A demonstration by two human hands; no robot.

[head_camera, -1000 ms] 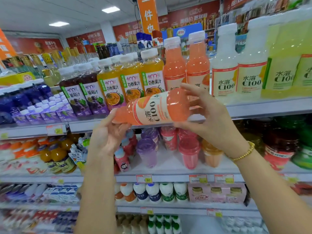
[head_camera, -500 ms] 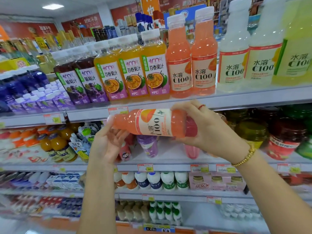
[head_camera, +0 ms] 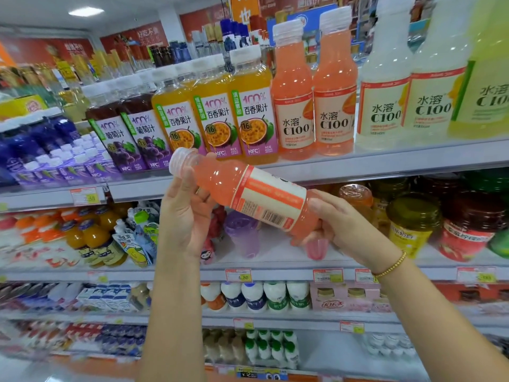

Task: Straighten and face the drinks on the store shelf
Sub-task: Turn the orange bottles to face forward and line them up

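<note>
Both hands are curled round the pink bottle (head_camera: 248, 194), the left hand (head_camera: 187, 216) at its neck, the right hand (head_camera: 341, 230) at its base. It is held slanted, cap up-left, just below the shelf edge (head_camera: 385, 161); the matching bottles (head_camera: 292, 106) stand nearer the right hand. Since half a second ago it has been rolled, so the barcode (head_camera: 271, 217) is shown instead of the front label

The left hand (head_camera: 184, 216) is holding the pink bottle (head_camera: 248, 194) at its neck and the right hand (head_camera: 338, 224) is gripping its base. The bottle is lying tilted, barcode showing, before the shelf (head_camera: 385, 164) front edge, where two matching bottles (head_camera: 293, 106) are standing.
</note>
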